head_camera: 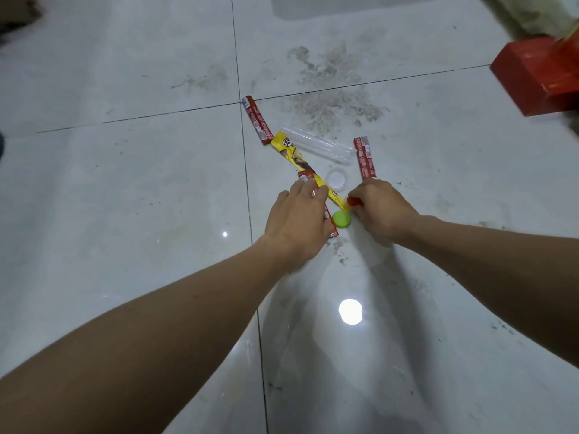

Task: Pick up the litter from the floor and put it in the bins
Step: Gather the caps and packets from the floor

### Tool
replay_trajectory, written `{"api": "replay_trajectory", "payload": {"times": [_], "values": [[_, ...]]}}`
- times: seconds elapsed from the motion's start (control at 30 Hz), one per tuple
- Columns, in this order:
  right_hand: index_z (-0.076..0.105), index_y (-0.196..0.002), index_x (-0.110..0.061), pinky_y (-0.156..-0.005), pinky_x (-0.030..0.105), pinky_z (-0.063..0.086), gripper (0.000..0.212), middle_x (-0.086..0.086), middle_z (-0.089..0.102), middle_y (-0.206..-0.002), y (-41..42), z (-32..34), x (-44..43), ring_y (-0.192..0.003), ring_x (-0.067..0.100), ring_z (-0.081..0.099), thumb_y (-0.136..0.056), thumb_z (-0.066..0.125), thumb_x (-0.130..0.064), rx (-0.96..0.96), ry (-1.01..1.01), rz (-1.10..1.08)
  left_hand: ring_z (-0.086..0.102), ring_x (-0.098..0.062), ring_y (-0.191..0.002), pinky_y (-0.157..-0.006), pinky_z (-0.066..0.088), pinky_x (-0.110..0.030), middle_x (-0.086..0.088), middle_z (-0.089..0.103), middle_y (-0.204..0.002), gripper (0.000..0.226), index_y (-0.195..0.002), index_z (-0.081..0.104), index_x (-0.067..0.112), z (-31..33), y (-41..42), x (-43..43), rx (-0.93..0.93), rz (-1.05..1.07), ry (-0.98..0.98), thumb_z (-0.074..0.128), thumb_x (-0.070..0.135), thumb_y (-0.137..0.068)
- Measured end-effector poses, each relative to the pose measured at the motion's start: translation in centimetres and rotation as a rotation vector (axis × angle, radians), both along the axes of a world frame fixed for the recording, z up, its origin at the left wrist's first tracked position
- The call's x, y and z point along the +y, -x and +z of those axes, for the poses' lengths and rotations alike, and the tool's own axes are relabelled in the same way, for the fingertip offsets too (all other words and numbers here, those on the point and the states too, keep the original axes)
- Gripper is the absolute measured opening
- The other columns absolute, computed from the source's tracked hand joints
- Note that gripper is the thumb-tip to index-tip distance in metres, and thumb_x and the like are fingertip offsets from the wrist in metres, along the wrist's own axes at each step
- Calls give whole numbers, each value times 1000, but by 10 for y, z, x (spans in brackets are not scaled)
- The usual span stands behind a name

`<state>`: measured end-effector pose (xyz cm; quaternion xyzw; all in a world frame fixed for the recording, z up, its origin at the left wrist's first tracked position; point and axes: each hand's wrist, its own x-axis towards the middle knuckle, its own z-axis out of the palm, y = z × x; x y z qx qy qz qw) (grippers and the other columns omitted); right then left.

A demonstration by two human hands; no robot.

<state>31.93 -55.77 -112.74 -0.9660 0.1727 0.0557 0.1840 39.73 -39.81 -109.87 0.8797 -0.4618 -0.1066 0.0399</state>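
Litter lies on the pale tiled floor: a long yellow wrapper [300, 159], a red wrapper [257, 119] at its far end, another red wrapper [364, 157] to the right, a clear plastic sleeve [316, 145], a white cap [336, 179] and a green bottle cap [341, 219]. My left hand [297, 219] rests palm down over a third red wrapper [306, 176], fingers on it. My right hand [380, 208] is closed, pinching a small red piece [353, 201] right beside the green cap and the near end of the yellow wrapper.
A red box [529, 76] stands at the far right, with a pale sack [539, 14] behind it. Dusty smears mark the tiles beyond the litter. A dark object sits at the top left corner. No bin is in view.
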Motion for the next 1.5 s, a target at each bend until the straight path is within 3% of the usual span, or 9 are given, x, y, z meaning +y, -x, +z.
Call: {"api": "replay_trajectory", "payload": {"times": [0.17,0.37,0.47,0.53,0.7,0.97,1.17,1.33,1.5], "values": [[58,-72,2,-72,42,43,26,16,56,-77,7,3,-3,-76,31,52,-92,53,-13,-97,-88,-53,41,-25,-124,-102,37,-37,-5,50,-136,51,-138,46,16,-13,7,-9,91,15,71,55,37,-92],[49,-61,-7,-67,36,39,28,10,57,-72,15,0,-12,-76,32,53,-88,58,-8,-153,-80,-55,41,-21,-120,-100,37,-32,-3,51,-128,50,-130,54,17,-24,12,-16,168,111,176,66,39,-87],[68,-76,0,-81,32,43,15,12,68,-91,19,-2,-14,-94,32,60,-87,62,-8,-183,-67,-114,42,-21,-117,-99,38,-32,-3,52,-124,49,-127,57,18,-27,13,-19,164,117,195,69,40,-85],[74,-87,2,-92,22,35,12,14,69,-108,21,2,-14,-111,26,59,-85,66,-7,-203,-67,-174,41,-21,-118,-99,37,-31,-3,51,-126,47,-127,58,18,-29,14,-21,157,120,188,68,40,-86],[75,-90,1,-86,4,24,11,12,69,-113,28,15,-12,-118,19,56,-83,68,-4,-236,-83,-222,41,-21,-117,-97,39,-33,-3,53,-123,38,-121,61,17,-30,15,-23,122,101,174,63,38,-90],[76,-95,-3,-96,25,39,13,9,69,-114,27,51,4,-109,25,61,-86,68,-8,-278,-75,-169,47,-24,-107,-83,42,-36,-5,62,-103,30,-109,63,14,7,4,-4,128,111,285,66,33,-86],[75,-90,-6,-87,18,44,11,7,71,-104,4,89,39,-97,20,65,-80,76,-9,-392,-156,-222,49,-20,-104,-86,42,-33,3,65,-105,28,-105,65,16,57,-23,35,93,92,405,67,34,-85],[66,-88,-13,-88,32,54,15,0,70,-95,-26,123,83,-88,15,66,-78,77,-10,-470,-259,-173,48,-19,-104,-85,42,-31,1,65,-106,34,-115,65,18,103,-48,82,35,158,484,68,33,-84],[60,-97,-14,-85,31,55,28,-3,68,-95,-67,160,138,-88,13,66,-77,79,-13,-552,-349,-128,48,-15,-104,-81,37,-25,5,63,-104,32,-112,65,20,151,-83,139,-55,237,529,70,31,-83]]}}
